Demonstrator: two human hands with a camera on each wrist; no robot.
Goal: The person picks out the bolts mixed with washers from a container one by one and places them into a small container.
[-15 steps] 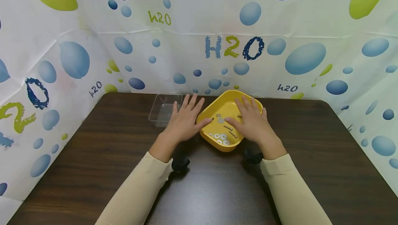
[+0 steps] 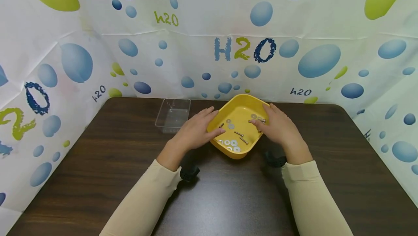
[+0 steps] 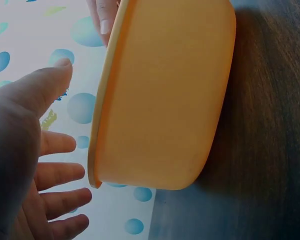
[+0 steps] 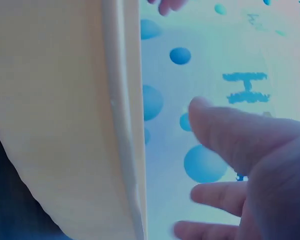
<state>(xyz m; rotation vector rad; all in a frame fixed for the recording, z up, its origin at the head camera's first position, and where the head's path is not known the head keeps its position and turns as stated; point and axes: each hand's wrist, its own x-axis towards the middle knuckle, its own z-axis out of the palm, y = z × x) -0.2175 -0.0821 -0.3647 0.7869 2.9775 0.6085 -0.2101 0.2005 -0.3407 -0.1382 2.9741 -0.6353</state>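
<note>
A yellow plastic basin [image 2: 242, 106] stands between the two hands, turned corner-on, with several bolts [image 2: 239, 133] and flat washers [image 2: 233, 143] lying inside. My left hand [image 2: 193, 131] is at its left side, thumb over the rim; the left wrist view shows spread, fairly straight fingers [image 3: 60, 172] apart from the basin wall [image 3: 162, 95]. Across from it, my right hand [image 2: 281, 129] is by the right rim with its thumb reaching over the inside. In the right wrist view, its thumb [image 4: 225, 131] and fingers hold nothing and stand off from the rim.
Left of the basin, a clear plastic box [image 2: 172, 114] stands near the back of the dark wooden table [image 2: 98, 163]. Behind the table hangs a white sheet [image 2: 196, 22] printed with blue and green drops. Each wrist wears a black camera.
My right hand has moved right, from over the basin to its right rim, uncovering more bolts and a washer. My left hand has lowered slightly, its fingers closer together.
</note>
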